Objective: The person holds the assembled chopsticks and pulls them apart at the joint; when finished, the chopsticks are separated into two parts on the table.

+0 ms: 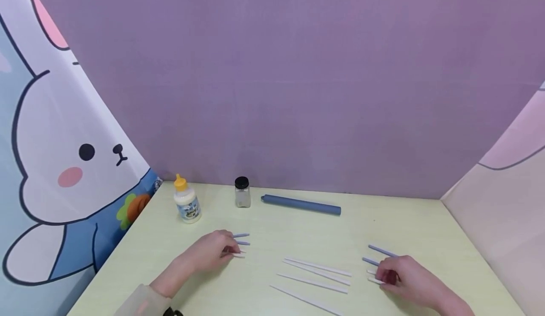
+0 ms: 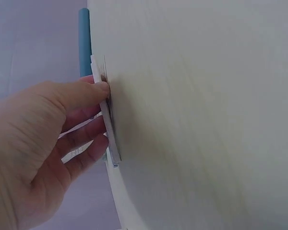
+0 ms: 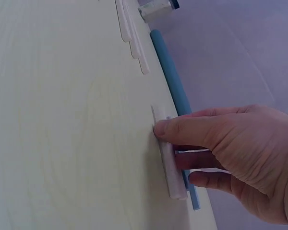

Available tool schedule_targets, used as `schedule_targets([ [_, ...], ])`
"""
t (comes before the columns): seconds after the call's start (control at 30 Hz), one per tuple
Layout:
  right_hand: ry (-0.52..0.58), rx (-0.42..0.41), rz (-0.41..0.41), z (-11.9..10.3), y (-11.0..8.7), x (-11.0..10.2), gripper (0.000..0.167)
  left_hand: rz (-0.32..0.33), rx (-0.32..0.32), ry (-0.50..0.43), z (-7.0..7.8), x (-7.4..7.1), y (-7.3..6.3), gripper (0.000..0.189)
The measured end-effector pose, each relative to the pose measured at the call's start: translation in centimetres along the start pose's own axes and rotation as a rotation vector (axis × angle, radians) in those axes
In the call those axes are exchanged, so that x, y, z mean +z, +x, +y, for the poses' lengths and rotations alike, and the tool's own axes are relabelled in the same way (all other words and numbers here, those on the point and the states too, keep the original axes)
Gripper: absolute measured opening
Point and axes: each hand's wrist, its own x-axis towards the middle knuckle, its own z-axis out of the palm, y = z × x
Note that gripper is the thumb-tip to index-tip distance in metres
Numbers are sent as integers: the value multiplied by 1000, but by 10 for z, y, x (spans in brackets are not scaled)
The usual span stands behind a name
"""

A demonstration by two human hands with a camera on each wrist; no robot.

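The left hand [image 1: 210,250] grasps a white strip [image 2: 110,129], thumb on its near face and fingers behind; blue sticks [image 1: 241,235] project just beyond the fingertips. The right hand [image 1: 406,276] grasps a pale strip [image 3: 170,167] between thumb and fingers. Two slim blue rods [image 1: 383,250] lie beside it, on its far side. Whether either held piece touches the counter [image 1: 404,219] cannot be told.

Between the hands lie four tapered white sticks [image 1: 312,284], their narrow ends toward the left hand. Beyond the left hand stand a glue bottle [image 1: 188,206] with a yellow cap, slightly to its left, and a black-lidded jar [image 1: 242,196], slightly to its right. A dark blue tube [image 1: 302,205] lies farther from the person than both hands, between them.
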Motion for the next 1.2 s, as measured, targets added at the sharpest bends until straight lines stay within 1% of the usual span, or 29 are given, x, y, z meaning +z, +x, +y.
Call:
schedule_targets([
  [0.13, -13, -9, 35, -3, 4, -5, 26, -3, -5, -4, 1, -1, 4, 15],
  [0.27, -29, -35, 103, -8, 14, -11, 27, -11, -8, -5, 9, -5, 16, 13],
  [0.37, -48, -72, 129, -14, 27, -11, 26, -15, 22, -2, 22, -9, 31, 10],
  [0.47, -37, -97, 105, -21, 43, -9, 23, -29, 59, -6, 40, -10, 46, 9],
  [0.6, -8, -105, 69, -29, 57, -5, 21, -42, 104, 4, 63, -7, 68, 9],
  [0.73, 16, -105, 49, -35, 68, -1, 21, -47, 163, 27, 83, 1, 89, 9],
  [0.83, 43, -109, 10, -38, 75, 4, 18, -60, 185, 37, 97, 11, 101, 10],
  [0.93, 65, -112, -31, -41, 83, 11, 16, -71, 183, 58, 108, 24, 110, 11],
  [1.03, 84, -95, -66, -43, 89, 17, 17, -72, 170, 77, 117, 35, 116, 12],
  [1.13, 93, -83, -90, -45, 92, 23, 18, -73, 152, 77, 123, 42, 120, 11],
  [1.2, 93, -93, -101, -45, 94, 28, 18, -79, 136, 74, 125, 46, 123, 10],
])
